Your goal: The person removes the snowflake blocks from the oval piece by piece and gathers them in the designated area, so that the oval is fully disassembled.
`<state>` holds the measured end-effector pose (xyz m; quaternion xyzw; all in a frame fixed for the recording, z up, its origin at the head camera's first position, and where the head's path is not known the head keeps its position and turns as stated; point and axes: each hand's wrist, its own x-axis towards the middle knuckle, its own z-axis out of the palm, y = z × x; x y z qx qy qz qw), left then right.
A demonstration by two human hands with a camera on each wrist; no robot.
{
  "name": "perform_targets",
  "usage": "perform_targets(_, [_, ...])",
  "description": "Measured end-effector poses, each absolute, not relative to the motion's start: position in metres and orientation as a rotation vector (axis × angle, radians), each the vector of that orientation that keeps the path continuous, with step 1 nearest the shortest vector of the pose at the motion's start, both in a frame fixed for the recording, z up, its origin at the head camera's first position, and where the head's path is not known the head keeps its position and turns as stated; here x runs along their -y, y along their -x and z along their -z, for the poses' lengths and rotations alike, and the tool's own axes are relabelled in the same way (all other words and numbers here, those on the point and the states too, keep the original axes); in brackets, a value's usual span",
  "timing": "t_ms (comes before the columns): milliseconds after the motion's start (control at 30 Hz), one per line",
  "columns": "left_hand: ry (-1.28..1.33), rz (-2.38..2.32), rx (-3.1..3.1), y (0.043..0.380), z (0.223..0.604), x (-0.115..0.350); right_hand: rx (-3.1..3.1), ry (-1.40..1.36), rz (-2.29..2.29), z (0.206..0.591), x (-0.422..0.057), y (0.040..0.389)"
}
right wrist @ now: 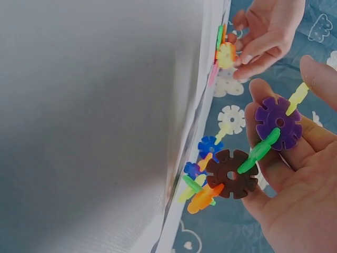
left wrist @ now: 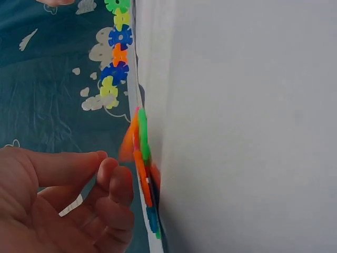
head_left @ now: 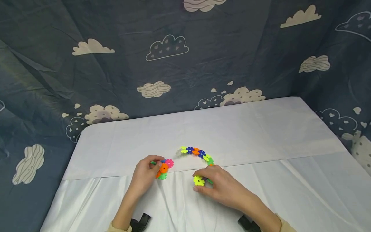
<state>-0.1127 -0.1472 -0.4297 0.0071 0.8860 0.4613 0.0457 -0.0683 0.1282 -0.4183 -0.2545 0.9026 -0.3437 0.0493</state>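
Observation:
My right hand [head_left: 220, 185] pinches the near end of a curved chain of notched plastic snowflake discs [head_left: 196, 151], with thumb and fingers about a yellow disc [head_left: 198, 180]. Purple [right wrist: 279, 122], green and brown discs [right wrist: 232, 174] follow along the chain, against the fingers in the right wrist view. My left hand [head_left: 146, 174], fingers bent, is at a small pile of loose discs. An orange disc [head_left: 164, 168] shows right by its fingertips; I cannot tell whether they pinch it. Pink [head_left: 169, 163] and green discs [head_left: 163, 176] lie beside it.
A white cloth [head_left: 261, 135] covers the table, with a fold line crossing it and wrinkles in front. Dark blue fabric [head_left: 220, 48] printed with clouds hangs behind and at the sides. Black straps [head_left: 141, 222] sit by both wrists.

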Motion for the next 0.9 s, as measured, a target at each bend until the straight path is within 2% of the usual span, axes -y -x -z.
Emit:
perform_targets(200, [-0.074, -1.403, -2.759, 0.110, 0.423, 0.145, -2.737, 0.759, 1.036, 0.419, -0.128, 0.069])
perform_targets(567, [-0.494, -1.349, -2.695, 0.088, 0.409, 0.111, -2.761, 0.772, 1.085, 0.418, -0.126, 0.069])
perform_targets(900, [-0.352, -1.570, -2.173, 0.078, 0.423, 0.085, -2.872, 0.856, 1.085, 0.419, -0.121, 0.067])
